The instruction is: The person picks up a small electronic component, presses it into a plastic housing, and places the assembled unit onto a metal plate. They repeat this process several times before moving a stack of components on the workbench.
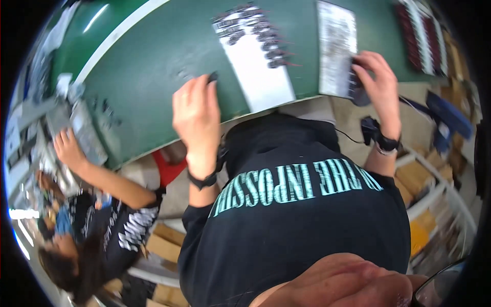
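Observation:
My left hand (196, 112) is over the green table, its thumb and fingertips pinched on a small black part (213, 77). To its right lies a white strip (261, 71), its upper end and right side lined with several small black pieces (266, 38) with thin red wires. My right hand (378, 79) is at the right edge of a shiny silver sheet or tray (336, 41). Its thumb and fingers come together by a dark row along that edge; what they hold, if anything, is hidden.
The green table (138, 71) has its near edge in front of me. Dark red and white strips (422, 38) lie at the far right. A co-worker's hand (69, 149) rests near clear plastic bags (87, 130) at the left. Cardboard boxes (414, 176) stand on shelving behind me.

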Tool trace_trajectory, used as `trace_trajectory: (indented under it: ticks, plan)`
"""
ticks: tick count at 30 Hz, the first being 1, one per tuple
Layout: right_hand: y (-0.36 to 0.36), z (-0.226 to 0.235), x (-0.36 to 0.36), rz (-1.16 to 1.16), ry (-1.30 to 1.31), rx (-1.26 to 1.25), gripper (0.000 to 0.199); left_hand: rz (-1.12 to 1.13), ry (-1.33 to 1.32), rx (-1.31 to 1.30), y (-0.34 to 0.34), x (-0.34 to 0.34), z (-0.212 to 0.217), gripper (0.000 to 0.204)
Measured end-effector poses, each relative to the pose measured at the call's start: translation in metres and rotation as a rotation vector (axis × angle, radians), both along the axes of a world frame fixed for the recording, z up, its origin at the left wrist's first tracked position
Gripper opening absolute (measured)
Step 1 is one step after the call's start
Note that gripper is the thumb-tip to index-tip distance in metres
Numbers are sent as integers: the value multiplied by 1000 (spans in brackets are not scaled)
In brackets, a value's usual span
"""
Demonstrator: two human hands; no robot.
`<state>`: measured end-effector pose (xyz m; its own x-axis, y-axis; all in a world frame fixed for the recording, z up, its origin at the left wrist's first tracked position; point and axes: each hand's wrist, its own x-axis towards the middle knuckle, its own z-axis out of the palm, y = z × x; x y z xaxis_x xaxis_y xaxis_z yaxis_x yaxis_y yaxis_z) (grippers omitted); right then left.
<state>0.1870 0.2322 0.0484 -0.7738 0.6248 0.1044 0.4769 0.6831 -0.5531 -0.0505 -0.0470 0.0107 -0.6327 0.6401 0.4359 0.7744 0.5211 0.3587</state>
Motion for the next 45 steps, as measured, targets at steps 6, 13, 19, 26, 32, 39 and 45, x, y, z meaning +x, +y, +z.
trace_trajectory:
  ticks: [6,13,19,26,32,39,45]
  plan:
    - [2,26,-28,-27,-66,-90,19,17,-50,32,-4,-17,13,16]
    - [2,22,-12,-260,238,-167,16,-62,-6,101,-3,-18,10,17]
    - [-36,21,-46,-89,425,-624,21,-101,-130,107,-8,-20,9,18]
    - [-81,13,-89,116,359,-953,17,-184,87,59,-8,-25,6,28]
    - [-109,15,-130,289,360,-765,17,-190,-379,217,10,-10,22,28]
    - [-104,3,-140,275,300,-623,14,-170,-1358,637,27,-3,18,22]
    - [-97,-11,-143,275,354,-639,12,-186,-1419,624,25,-6,18,22]
